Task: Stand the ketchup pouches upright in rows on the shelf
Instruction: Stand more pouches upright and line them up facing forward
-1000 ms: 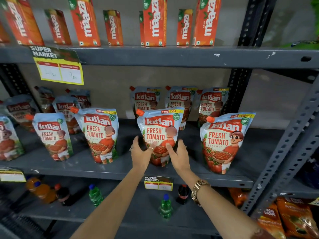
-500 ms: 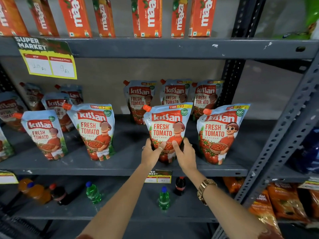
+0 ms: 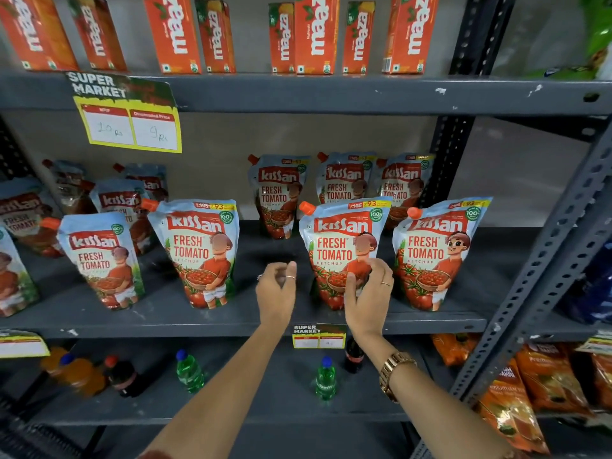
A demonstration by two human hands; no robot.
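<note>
- Currently, the right hand (image 3: 369, 293) is resting against the lower front of a ketchup pouch (image 3: 342, 250) in the front row of the grey shelf (image 3: 159, 318); thumb and fingers are curving loosely around the pouch's lower right part, touching it rather than clamping it.
- That pouch is standing upright near the shelf's front edge, orange spout at its top left, label facing outward.
- The left hand (image 3: 276, 291) is hovering just left of the same pouch, apart from it, fingers loosely curled with thumb and fingertips close together, holding nothing.
- A second front pouch (image 3: 437, 253) is standing upright just beside the handled one, on its right, next to the perforated upright post (image 3: 543, 260).
- A third front pouch (image 3: 202, 253) is standing to the left, across a gap from the left hand; a fourth pouch (image 3: 102, 260) is sitting farther left.
- Three rear pouches (image 3: 344, 180) are standing in a row behind the front ones, near the back wall.
- More pouches are clustering at the far left, partly blurred.
- Orange juice cartons (image 3: 314, 34) are lining the shelf above, where a yellow price tag (image 3: 130, 124) is hanging.
- Small green bottles (image 3: 326, 379) are standing on the shelf below.
- A gold watch (image 3: 394, 376) is showing on the right wrist.
</note>
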